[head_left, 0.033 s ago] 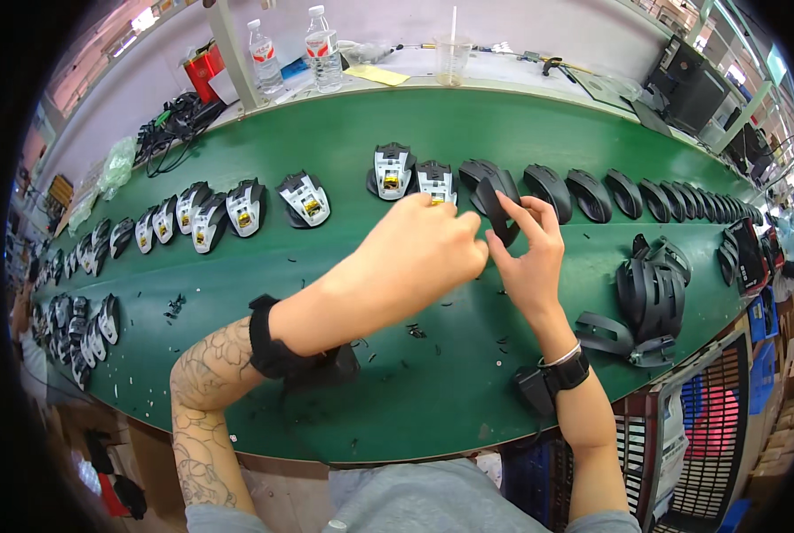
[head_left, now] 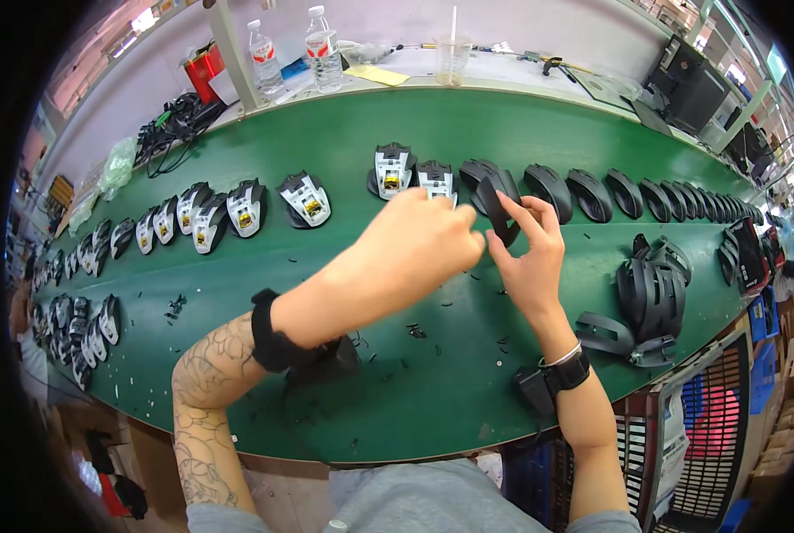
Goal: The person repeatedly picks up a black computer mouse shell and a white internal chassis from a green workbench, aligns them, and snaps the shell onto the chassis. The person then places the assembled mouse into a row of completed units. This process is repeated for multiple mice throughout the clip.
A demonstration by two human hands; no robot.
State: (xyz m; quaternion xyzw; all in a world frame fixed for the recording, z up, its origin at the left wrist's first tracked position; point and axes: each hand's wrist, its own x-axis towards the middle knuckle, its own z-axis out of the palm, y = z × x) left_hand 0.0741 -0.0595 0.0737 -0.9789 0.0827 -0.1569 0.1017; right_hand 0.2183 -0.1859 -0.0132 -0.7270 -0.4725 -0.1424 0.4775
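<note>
My right hand (head_left: pixel 532 253) pinches a curved black mouse shell piece (head_left: pixel 493 204) between thumb and fingers, above the green table. Close beside it on the left is my left hand (head_left: pixel 419 235), closed with the knuckles up. Its fingertips are turned away, so whatever they hold is hidden. Behind the hands sits a black mouse (head_left: pixel 477 169), partly covered by the shell piece. A mouse with a white inner frame (head_left: pixel 436 175) is partly hidden behind my left hand. Another white-framed mouse (head_left: pixel 392 171) stands just left of that one.
White-framed mice (head_left: pixel 244 208) line the left, and black-topped mice (head_left: pixel 590 195) run in a row to the right. Black shell parts (head_left: pixel 650 298) are piled at the right. Small black scraps (head_left: pixel 416 330) dot the green table (head_left: pixel 432 400). Bottles (head_left: pixel 323 53) and a plastic cup (head_left: pixel 451 62) stand behind.
My left hand and wrist have shifted slightly upward, covering more of the white-framed mouse behind. My right hand and the shell piece stay in place.
</note>
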